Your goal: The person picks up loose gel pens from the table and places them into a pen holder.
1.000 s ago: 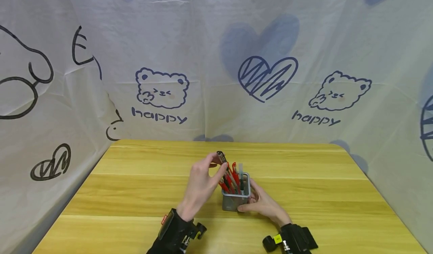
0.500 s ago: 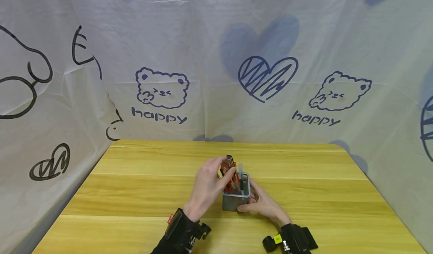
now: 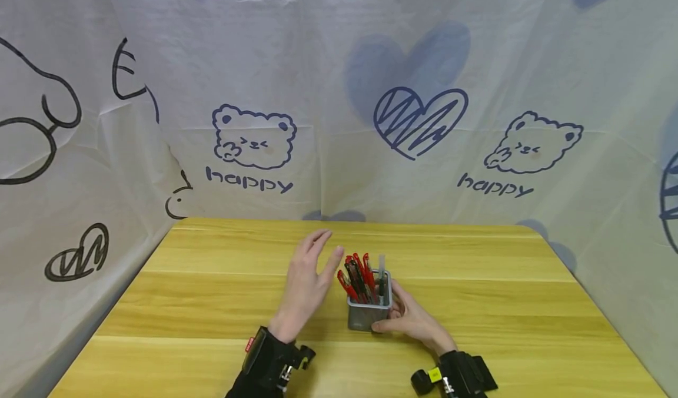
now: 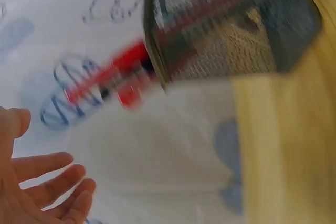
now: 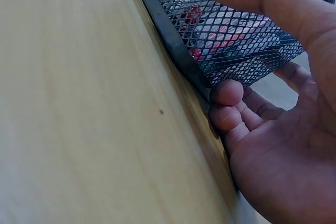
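Observation:
A dark mesh pen holder (image 3: 362, 319) with a light rim stands on the wooden table, full of several pens. Red pens (image 3: 366, 268) and black ones lean to the left in it, while a clear-capped pen (image 3: 381, 274) rises at its right side. My right hand (image 3: 415, 322) holds the holder from the right; in the right wrist view the thumb lies along the mesh (image 5: 231, 30) and the fingers curl at its base. Left of the holder, my left hand (image 3: 303, 283) is apart from it, fingers spread, holding nothing. The left wrist view is blurred around the pens (image 4: 131, 59).
The wooden table (image 3: 201, 304) spreads to both sides of the holder. Behind it and at the sides hangs a white cloth (image 3: 339, 92) with drawn hearts and bears. A wrist-worn camera (image 3: 306, 355) sits on the left wrist, another device (image 3: 424, 380) on the right.
The left hand has let go of a black-capped pen, which now sits among the others in the holder, and moved away to the left. The right hand has stayed in place.

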### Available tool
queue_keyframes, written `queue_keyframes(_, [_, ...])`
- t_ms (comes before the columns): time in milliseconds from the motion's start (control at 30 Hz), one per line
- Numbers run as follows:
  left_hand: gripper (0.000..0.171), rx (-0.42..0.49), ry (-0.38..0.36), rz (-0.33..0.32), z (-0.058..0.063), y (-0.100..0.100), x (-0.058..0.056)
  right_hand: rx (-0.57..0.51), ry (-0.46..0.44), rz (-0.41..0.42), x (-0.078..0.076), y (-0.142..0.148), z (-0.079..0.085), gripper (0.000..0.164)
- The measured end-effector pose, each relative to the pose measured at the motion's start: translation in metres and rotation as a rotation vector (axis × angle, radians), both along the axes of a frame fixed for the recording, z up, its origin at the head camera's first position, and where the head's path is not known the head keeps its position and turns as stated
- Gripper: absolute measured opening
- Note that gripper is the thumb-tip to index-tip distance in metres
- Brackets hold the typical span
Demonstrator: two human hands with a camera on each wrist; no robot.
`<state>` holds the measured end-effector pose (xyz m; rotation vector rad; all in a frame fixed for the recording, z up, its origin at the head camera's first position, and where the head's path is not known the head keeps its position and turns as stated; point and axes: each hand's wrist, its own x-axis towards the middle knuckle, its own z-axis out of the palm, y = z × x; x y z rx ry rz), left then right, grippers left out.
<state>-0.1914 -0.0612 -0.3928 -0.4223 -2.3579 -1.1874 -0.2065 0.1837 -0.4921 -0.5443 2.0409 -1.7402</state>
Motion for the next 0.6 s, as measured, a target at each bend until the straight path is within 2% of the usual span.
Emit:
queue_keyframes(100, [0.051,-0.007,-0.108,0.033,-0.011,-0.019,-0.005,-0.009,0.005,0.004,0.001,0.001,0.0,0.106])
queue_keyframes(200, [0.054,-0.078,-0.18,0.049,-0.026,-0.038,-0.01,-0.019,-0.004,0.006,0.003,0.0,0.002,0.108])
queue_keyframes(300, [0.059,-0.177,-0.196,0.07,-0.04,-0.054,-0.015,0.007,-0.026,0.014,0.003,0.001,0.007,0.114])
queue_keyframes(400, [0.066,-0.255,-0.212,0.093,-0.049,-0.066,-0.018,0.06,-0.028,0.044,0.003,0.007,0.014,0.116])
queue_keyframes(500, [0.071,-0.306,-0.241,0.116,-0.053,-0.075,-0.019,0.104,0.074,0.069,0.003,0.018,0.022,0.105])
queue_keyframes(600, [0.073,-0.358,-0.282,0.141,-0.054,-0.083,-0.02,0.165,0.243,0.008,0.002,0.028,0.027,0.084])
